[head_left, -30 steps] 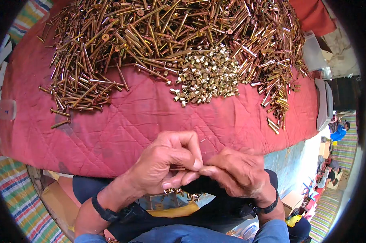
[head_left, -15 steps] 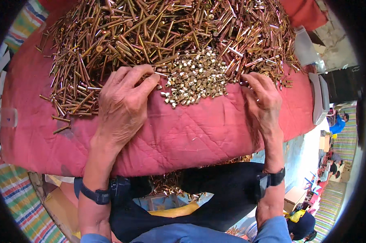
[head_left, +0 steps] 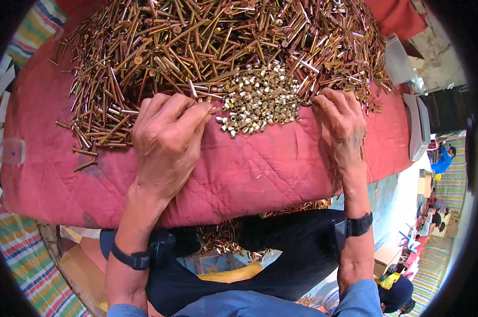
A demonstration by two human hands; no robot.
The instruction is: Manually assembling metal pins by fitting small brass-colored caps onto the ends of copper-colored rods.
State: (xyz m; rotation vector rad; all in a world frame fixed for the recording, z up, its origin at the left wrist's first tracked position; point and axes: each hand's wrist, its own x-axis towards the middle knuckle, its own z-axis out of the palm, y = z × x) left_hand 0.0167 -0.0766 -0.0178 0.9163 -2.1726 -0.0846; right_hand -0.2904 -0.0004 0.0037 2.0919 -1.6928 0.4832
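My left hand (head_left: 167, 137) is closed at the left edge of a small heap of silvery cone-shaped nuts (head_left: 260, 100). Thumb and fingers pinch a thin brass-coloured bolt (head_left: 214, 110), whose end just shows at the fingertips. Another bolt (head_left: 192, 88) tilts up right beside those fingers. On the heap's right side my right hand (head_left: 342, 119) has its fingers curled together; what they grip is hidden. A slim brownish piece (head_left: 362, 150) shows beside the right wrist. Behind both hands rises a big pile of long brass-coloured bolts (head_left: 196, 42).
The pile lies on a padded red cloth (head_left: 239, 185) with a rounded front edge. Loose bolts (head_left: 84, 158) lie at left. A clear plastic container (head_left: 11, 151) stands far left, a grey-white tray (head_left: 417, 127) at right. More bolts (head_left: 223, 238) lie below, between my legs. Other people (head_left: 444, 158) are far right.
My left hand has shifted slightly right and nearer to me, its fingers now more bunched. The right hand's fingers have curled in more. A bolt now stands tilted beside the left fingers.
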